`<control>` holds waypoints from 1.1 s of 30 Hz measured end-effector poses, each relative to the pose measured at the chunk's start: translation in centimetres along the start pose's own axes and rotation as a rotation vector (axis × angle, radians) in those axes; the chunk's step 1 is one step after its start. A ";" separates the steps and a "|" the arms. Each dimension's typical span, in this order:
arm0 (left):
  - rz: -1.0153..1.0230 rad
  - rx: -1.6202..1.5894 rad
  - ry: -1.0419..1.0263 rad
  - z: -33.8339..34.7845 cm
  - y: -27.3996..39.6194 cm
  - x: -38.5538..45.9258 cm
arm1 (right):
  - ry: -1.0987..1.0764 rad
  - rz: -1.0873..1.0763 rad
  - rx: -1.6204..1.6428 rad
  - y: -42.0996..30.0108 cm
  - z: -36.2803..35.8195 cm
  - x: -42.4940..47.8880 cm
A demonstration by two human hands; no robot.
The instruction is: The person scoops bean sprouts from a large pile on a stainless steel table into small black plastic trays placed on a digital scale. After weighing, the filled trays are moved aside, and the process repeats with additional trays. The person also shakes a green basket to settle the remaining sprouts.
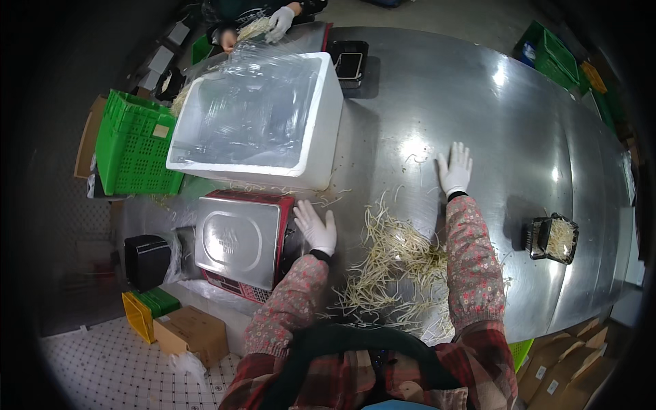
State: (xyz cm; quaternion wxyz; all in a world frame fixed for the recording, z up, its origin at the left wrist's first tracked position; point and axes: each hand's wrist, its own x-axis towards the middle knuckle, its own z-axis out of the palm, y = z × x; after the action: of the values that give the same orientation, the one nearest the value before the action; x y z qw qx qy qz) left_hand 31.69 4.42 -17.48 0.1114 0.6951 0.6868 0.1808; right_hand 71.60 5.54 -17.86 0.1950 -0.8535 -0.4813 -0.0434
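My left hand (316,228), in a white glove, is held palm down with fingers apart beside the right edge of a red digital scale (238,243) with a steel pan. Farther right, my right hand (455,171), gloved too, is spread over the steel table (492,118); whether either palm touches the surface I cannot tell. Both hands hold nothing. Loose bean sprouts (394,256) lie in a spread pile between my forearms, partly under the right sleeve. To the right, a clear lid and black tray (558,238) hold sprouts.
A white foam box (335,107) lined with clear film stands beyond the scale. Black trays (350,64) sit behind it, near a co-worker's gloved hand (281,23) with sprouts. Left are a green crate (138,148) and a black container (147,261); a cardboard box (190,333) is below.
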 end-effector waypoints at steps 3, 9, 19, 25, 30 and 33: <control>0.106 -0.059 0.013 2.3 3.5 0.1 | -0.270 -0.396 0.096 -9.6 1.6 -2.2; 0.759 -0.469 -0.346 -1.5 5.1 -9.1 | -0.654 -0.899 0.601 -12.7 -4.6 -14.8; 0.614 -0.740 -0.283 -16.6 -3.3 -11.9 | -0.430 -0.249 0.363 -13.3 -9.2 -17.5; 0.407 -0.489 0.269 -25.0 -12.5 -9.9 | -0.745 -0.844 0.145 -27.0 -7.1 -31.5; 0.082 -0.116 0.671 -33.4 -25.4 -4.9 | -0.764 -1.194 0.188 -21.0 -10.5 -34.9; -0.090 0.272 0.756 -37.5 -34.6 -2.5 | -0.588 -0.992 0.081 -13.6 -12.6 -32.5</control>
State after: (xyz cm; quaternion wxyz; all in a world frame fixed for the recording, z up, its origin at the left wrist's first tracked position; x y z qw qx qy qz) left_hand -15.13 -0.51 2.45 -0.2340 0.5573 0.7269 0.3261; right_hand 44.30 -19.02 -10.82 0.0420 -0.4937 -0.8591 0.1280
